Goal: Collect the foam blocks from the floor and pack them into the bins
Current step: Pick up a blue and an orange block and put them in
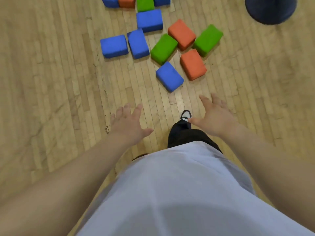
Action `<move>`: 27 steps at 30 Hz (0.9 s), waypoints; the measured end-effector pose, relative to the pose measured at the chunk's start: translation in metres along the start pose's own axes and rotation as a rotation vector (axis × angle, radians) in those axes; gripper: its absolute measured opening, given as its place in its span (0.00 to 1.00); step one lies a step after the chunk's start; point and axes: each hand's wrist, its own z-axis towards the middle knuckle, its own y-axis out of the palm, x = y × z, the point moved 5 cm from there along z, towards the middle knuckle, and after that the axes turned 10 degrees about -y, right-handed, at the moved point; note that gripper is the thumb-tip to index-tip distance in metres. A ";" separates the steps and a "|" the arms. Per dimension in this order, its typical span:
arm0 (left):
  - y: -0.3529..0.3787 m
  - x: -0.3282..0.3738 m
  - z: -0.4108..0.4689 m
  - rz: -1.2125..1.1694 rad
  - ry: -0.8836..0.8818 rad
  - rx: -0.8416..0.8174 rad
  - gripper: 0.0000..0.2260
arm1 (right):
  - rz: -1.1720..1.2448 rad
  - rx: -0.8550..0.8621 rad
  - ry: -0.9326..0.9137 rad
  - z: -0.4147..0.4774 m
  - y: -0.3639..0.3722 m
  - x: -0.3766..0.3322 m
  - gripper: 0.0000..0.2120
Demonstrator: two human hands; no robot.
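Several foam blocks lie scattered on the wooden floor ahead of me. Nearest is a blue block (169,76), with an orange block (193,64) to its right and a green block (164,49) behind it. Further back lie another orange block (181,34), a green block (208,40) and blue blocks (114,46) (138,43) (149,20). More blocks are cut off at the top edge. My left hand (127,124) and my right hand (214,117) are stretched forward with fingers spread, holding nothing, short of the nearest blue block. No bin is recognisable.
A dark round object (271,9) sits at the top right corner. My foot in a black and white shoe (185,115) stands on the floor (51,82) between my hands. My light shirt fills the bottom of the view.
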 end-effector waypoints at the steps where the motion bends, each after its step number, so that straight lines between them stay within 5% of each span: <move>1: -0.010 0.008 0.015 -0.005 -0.031 -0.015 0.46 | -0.025 -0.026 -0.022 0.023 -0.013 0.002 0.47; 18: -0.111 0.128 0.326 -0.061 -0.016 -0.173 0.47 | -0.386 -0.345 -0.127 0.365 -0.122 0.033 0.51; 27: -0.014 0.194 0.554 -0.108 0.011 -0.175 0.49 | -0.589 -0.517 -0.261 0.626 -0.041 0.099 0.53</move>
